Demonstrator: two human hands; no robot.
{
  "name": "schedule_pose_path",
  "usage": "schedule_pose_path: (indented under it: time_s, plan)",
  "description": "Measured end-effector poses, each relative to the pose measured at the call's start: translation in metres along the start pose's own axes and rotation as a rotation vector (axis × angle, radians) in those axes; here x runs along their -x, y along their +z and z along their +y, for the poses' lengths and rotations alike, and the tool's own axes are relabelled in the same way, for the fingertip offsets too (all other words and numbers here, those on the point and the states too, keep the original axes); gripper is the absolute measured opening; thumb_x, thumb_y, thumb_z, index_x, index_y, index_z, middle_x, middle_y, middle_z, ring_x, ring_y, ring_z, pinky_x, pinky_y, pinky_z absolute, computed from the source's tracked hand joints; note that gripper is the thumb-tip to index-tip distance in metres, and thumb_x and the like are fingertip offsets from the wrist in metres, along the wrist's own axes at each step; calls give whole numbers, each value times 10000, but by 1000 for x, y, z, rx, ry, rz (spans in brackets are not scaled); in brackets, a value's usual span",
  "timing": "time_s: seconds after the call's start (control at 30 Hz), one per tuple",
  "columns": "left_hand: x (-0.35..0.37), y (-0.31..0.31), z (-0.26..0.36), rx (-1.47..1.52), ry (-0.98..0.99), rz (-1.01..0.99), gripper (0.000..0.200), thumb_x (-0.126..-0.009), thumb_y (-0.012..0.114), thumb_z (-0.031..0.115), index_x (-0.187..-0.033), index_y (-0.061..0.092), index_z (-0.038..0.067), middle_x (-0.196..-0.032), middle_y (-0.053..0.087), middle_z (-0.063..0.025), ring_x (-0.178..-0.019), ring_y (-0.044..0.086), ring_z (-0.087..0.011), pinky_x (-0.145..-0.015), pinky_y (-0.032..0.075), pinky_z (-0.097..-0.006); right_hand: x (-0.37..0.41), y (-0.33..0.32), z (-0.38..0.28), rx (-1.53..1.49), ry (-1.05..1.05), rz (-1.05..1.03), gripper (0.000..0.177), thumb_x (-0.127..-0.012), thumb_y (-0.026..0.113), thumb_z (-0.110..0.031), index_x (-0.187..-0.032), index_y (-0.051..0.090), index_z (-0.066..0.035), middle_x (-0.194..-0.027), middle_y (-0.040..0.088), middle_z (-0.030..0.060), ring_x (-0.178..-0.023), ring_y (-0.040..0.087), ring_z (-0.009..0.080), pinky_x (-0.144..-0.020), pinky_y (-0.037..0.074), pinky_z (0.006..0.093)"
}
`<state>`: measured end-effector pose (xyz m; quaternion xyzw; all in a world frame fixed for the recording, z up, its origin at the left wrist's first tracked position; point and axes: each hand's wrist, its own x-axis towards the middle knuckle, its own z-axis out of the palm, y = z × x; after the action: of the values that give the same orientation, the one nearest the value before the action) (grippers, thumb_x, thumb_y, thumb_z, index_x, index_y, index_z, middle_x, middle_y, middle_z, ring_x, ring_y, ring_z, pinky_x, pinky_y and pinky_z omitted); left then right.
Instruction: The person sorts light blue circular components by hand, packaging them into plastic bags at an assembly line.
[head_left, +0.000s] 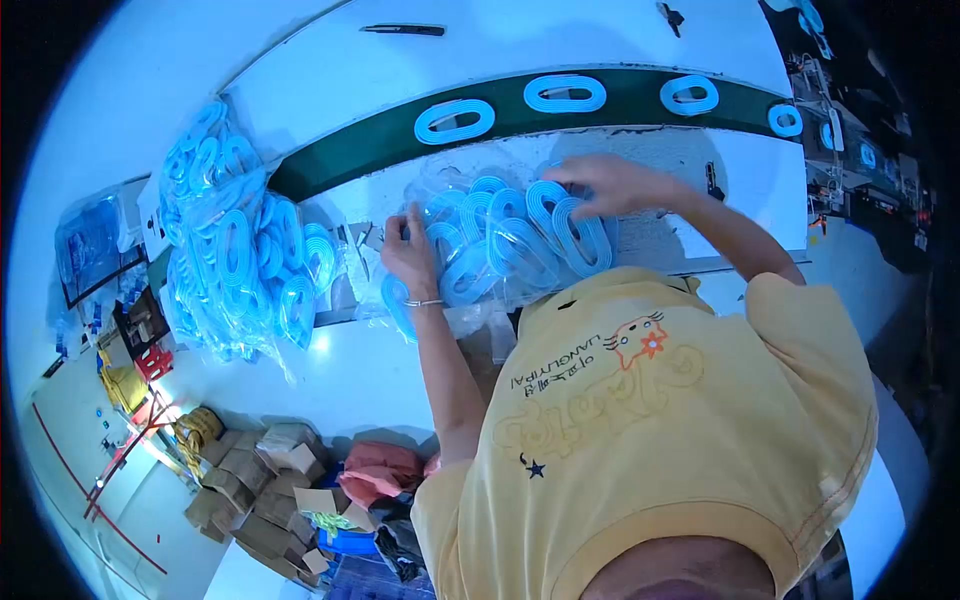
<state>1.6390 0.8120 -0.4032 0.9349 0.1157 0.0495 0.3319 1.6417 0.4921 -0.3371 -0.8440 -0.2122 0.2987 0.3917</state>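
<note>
Several light-blue oval coils (pixel 520 245) lie in a heap, partly in clear plastic, on the work surface in front of my body. At the heap's left edge is my left hand (pixel 408 255), its fingers curled upward beside the plastic; what they hold, if anything, is too small to tell. My right hand (pixel 610 187) reaches over the heap's upper right, thumb and fingers closed around the top of a blue coil (pixel 583 240). A bigger pile of bagged blue coils (pixel 235 245) rests to the left.
Beyond the heap runs a green belt (pixel 385 130) bearing separate coils (pixel 455 121). A black cutter (pixel 403 30) lies at the far side, and a dark tool (pixel 714 180) lies right of my right hand. Cardboard boxes (pixel 265 480) stand at the lower left.
</note>
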Motion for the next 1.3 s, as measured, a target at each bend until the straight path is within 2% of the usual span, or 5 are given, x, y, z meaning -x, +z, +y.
schedule_pose_path:
  time_s: [0.67,0.9,1.0,1.13,1.3]
  plan:
    - [44,26,34,40,249,-182,248,-785,647,256,-934,618,61,-845,601,-116,-723,554,-288,-646,451,-360,-154,3,11,-999,65,519,405,-788,598,-15,-1178,501,26,-921,588,145,-674,631,196,-606,554,243]
    - [59,-45,24,-489,181,277,354,-769,658,276,-1018,572,41,-1099,504,-177,-986,473,-347,-841,385,-463,-157,15,30,250,37,592,410,-766,570,-157,-1159,536,-44,-1053,604,119,-962,568,292,-836,443,353]
    - [80,-55,-5,-443,-110,72,317,-762,668,214,-1004,578,30,-1024,551,-158,-912,523,-320,-790,426,-417,-69,-28,7,7,316,84,392,-753,618,-203,-1106,554,-45,-1097,562,112,-977,530,296,-874,423,353]
    - [78,-56,10,254,-186,96,146,-786,662,118,-867,611,7,-656,556,-27,-528,418,-126,-553,400,-243,14,15,41,488,-126,366,562,-693,685,-226,-1192,495,-53,-1152,526,119,-952,530,297,-872,421,351]
    - [87,-100,93,656,-70,251,66,-795,639,56,-776,594,11,-656,536,2,-557,372,-75,-549,358,-203,50,53,26,431,150,493,613,-688,704,-228,-1227,468,-54,-1178,512,117,-966,535,290,-872,423,353]
